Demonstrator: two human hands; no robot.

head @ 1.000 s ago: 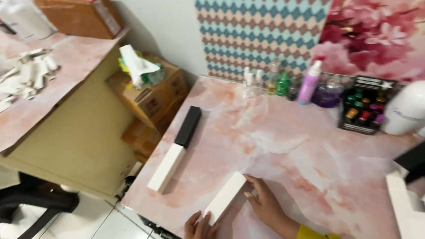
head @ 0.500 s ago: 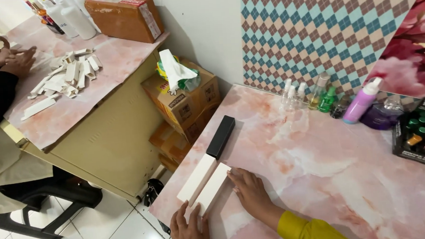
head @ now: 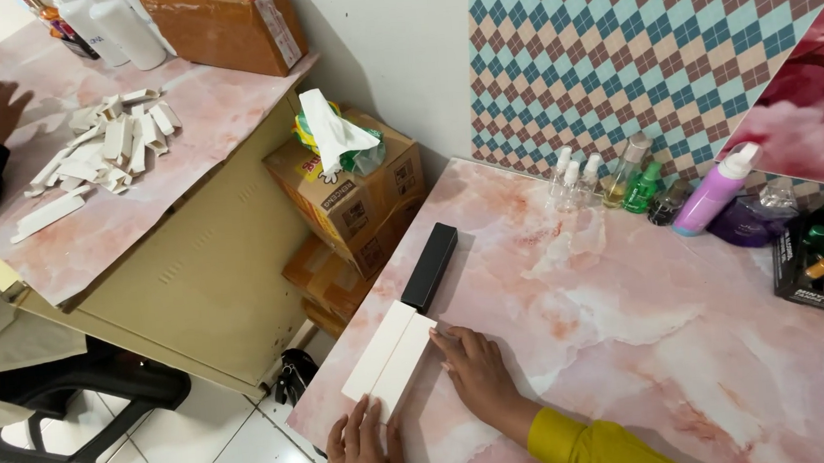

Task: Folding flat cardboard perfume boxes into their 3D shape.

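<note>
Pink marbled tabletop (head: 690,338) carries two white boxes (head: 389,361) side by side near its left edge, the left hand (head: 362,453) and right hand (head: 475,372) resting flat and open against them, best squared with even pressure.

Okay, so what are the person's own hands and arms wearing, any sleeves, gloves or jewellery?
Both hands are bare: no gloves, and no rings or watch that I can make out. The right hand comes out of a mustard-yellow long sleeve that ends at the wrist. The left hand is cut off by the bottom edge of the picture, so its wrist and any sleeve are out of view.
</note>
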